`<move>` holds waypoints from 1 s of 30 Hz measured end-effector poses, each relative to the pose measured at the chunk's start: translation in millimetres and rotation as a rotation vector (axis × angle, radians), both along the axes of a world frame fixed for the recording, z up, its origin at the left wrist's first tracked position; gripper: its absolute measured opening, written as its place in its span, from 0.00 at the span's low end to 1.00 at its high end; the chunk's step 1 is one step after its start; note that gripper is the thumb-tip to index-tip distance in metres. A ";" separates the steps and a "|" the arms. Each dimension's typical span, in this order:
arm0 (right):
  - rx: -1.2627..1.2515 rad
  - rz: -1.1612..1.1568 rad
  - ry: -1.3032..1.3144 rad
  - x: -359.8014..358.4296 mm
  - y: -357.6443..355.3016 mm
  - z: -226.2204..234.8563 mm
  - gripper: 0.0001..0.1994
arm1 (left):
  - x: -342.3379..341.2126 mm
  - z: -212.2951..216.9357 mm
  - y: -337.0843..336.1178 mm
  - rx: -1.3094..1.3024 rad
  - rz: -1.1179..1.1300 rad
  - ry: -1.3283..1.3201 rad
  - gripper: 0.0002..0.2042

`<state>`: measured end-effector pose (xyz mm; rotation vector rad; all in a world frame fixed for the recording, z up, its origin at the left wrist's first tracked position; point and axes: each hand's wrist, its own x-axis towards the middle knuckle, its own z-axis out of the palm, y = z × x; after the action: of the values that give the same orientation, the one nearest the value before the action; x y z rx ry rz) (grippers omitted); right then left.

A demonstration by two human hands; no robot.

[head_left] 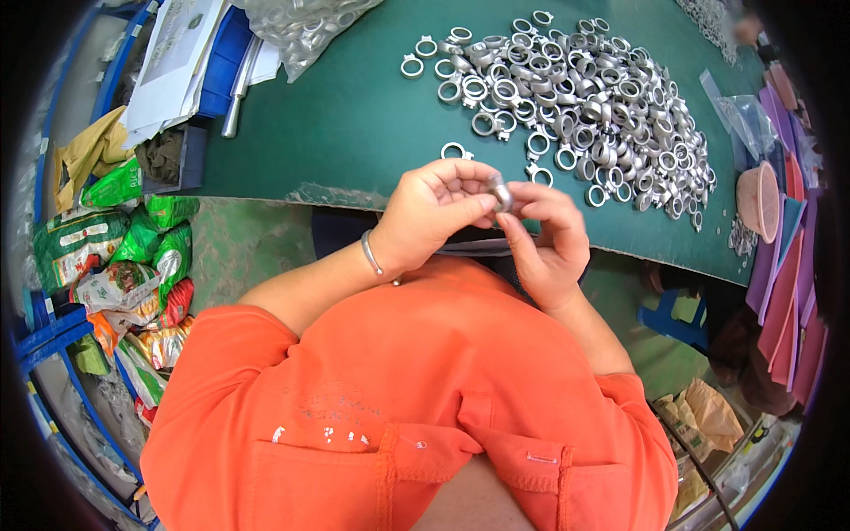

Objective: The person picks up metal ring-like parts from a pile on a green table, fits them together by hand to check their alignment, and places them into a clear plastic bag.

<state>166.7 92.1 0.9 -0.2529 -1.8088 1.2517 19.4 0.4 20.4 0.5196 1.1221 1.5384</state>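
Note:
Between my two hands, just over the table's near edge, is a grey metal ring (500,192) held tilted. My left hand (434,208) pinches it with thumb and fingers from the left side. From the right, the thumb and fingers of my right hand (547,232) close on the same ring. A single metal ring with a small lug (456,151) lies on the green table (354,124) right beyond my left hand. Farther off and to the right spreads a big heap of like metal rings (593,115), some lying loose at its left side.
A clear bag of rings (310,26) lies at the back left, beside papers (177,62) and a blue bin (221,75). At the right stand a pink basket (758,200) and coloured sheets (784,301). Packed bags (133,265) and a blue stool (675,317) are below table height.

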 end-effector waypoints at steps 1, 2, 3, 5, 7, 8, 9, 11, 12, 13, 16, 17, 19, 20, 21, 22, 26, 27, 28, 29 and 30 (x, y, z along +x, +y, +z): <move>0.140 0.029 -0.035 -2.7 4.5 4.0 0.14 | -0.4 -4.3 -2.4 -0.006 0.019 0.014 0.10; 0.179 0.034 -0.059 -0.1 2.8 13.3 0.11 | -0.5 -5.6 -5.5 0.010 0.015 0.007 0.08; 0.170 0.013 -0.079 1.4 2.2 16.3 0.11 | -2.3 -0.3 -1.9 0.088 0.040 0.068 0.08; 0.111 -0.057 -0.104 6.5 6.1 15.5 0.10 | -18.3 20.1 11.9 0.249 0.108 0.271 0.07; 0.001 -0.134 -0.112 11.6 10.0 7.1 0.09 | -65.4 49.0 31.2 0.407 0.355 1.086 0.10; -0.046 -0.165 -0.112 13.9 12.3 4.7 0.08 | -95.2 64.4 42.5 0.554 0.513 1.367 0.09; -0.034 -0.190 -0.125 18.4 15.1 3.5 0.07 | -119.1 83.6 52.9 0.586 0.696 1.585 0.09; -0.106 -0.191 -0.112 24.4 15.6 3.9 0.07 | -171.7 107.5 68.2 0.479 0.913 1.770 0.07; -0.121 -0.188 -0.122 26.8 16.7 4.3 0.07 | -195.0 119.2 70.3 0.338 0.972 1.889 0.06; -0.079 -0.199 -0.124 29.1 19.6 3.1 0.06 | -218.2 123.6 80.8 0.370 0.863 1.945 0.05; 0.010 -0.222 -0.161 28.9 25.1 6.3 0.06 | -310.0 103.0 82.6 -0.064 0.332 1.990 0.10; 0.024 -0.260 -0.204 34.5 25.7 6.0 0.06 | -327.4 87.5 97.2 -0.233 0.113 1.928 0.12; 0.038 -0.321 -0.239 42.0 29.7 2.5 0.06 | -276.5 97.3 101.2 -0.227 0.022 2.003 0.16; 0.045 -0.328 -0.233 39.9 32.9 -0.7 0.06 | -252.8 103.5 95.5 -0.239 -0.018 2.047 0.17; 0.050 -0.332 -0.235 38.6 34.0 -5.3 0.05 | -247.6 105.2 89.3 -0.152 0.006 2.071 0.18; 0.053 -0.349 -0.297 51.8 27.8 -5.9 0.05 | -240.6 85.8 83.0 -0.052 0.006 2.036 0.20; 0.102 -0.298 -0.404 38.1 29.8 4.8 0.07 | -220.4 102.1 54.3 -0.355 -0.226 2.101 0.15; 0.087 -0.286 -0.437 38.6 28.8 5.1 0.07 | -220.7 96.2 48.1 -0.206 -0.051 2.071 0.13; 0.076 -0.271 -0.469 37.9 28.4 5.1 0.08 | -224.2 86.2 40.6 -0.062 0.126 2.025 0.12; 0.106 -0.261 -0.503 38.5 28.5 5.5 0.10 | -224.1 79.6 35.7 0.079 0.301 1.965 0.10; 0.108 -0.274 -0.525 37.8 29.1 5.7 0.10 | -211.3 82.8 36.0 0.203 0.437 1.976 0.08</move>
<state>204.5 121.3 6.7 -0.8001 -2.1814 0.9434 -191.9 36.4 103.2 2.2885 2.5764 1.1263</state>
